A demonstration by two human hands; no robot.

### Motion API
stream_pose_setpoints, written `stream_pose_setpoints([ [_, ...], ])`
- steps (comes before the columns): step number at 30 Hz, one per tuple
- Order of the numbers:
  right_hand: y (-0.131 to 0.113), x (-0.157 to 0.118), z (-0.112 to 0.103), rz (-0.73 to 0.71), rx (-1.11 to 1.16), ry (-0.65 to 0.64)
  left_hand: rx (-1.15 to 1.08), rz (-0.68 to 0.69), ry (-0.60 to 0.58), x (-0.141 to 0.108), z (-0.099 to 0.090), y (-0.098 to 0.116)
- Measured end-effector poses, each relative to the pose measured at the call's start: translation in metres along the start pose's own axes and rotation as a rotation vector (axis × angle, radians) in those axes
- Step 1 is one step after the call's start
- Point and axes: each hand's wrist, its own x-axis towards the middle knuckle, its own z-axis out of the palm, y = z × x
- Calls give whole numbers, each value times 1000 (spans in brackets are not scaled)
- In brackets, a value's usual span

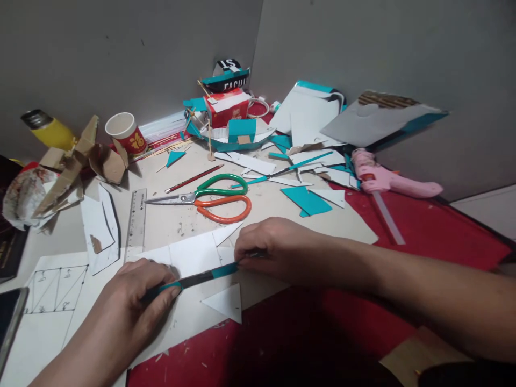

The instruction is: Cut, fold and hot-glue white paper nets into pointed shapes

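My left hand [133, 298] pinches the left end of a narrow teal and black card strip [199, 278]. At its other end, my right hand [270, 247] grips it with curled fingers. Behind the strip lies a white piece of card [189, 254] with drawn lines; whether they are joined I cannot tell. A small white triangle [226, 302] rests just in front. Beyond my hands are scissors [222, 201] with green and orange handles, a pencil [193, 178] and a clear ruler [136, 220].
A pink glue gun [379, 177] lies at right on red cloth. Teal and white card scraps [307, 200] spread behind my right hand. Further back are a teal boat-shaped model [237, 141] and a paper cup [123, 134]. A line drawing [60, 290] and a phone [12, 322] lie left.
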Motion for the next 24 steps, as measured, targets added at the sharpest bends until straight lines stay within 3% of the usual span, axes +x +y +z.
stream_pose_setpoints([
  [3, 2, -1, 2, -35, -5, -1, 20, -77, -119, -4, -1, -1],
  [11, 5, -2, 8, -64, -13, 1, -47, -127, -82, -17, -30, 0],
  [19, -10, -3, 8, 40, -126, -10, -73, 14, -63, -8, 2, 6],
  [24, -16, -2, 23, -110, -315, 115, 21, 168, 6, -11, 14, 6],
])
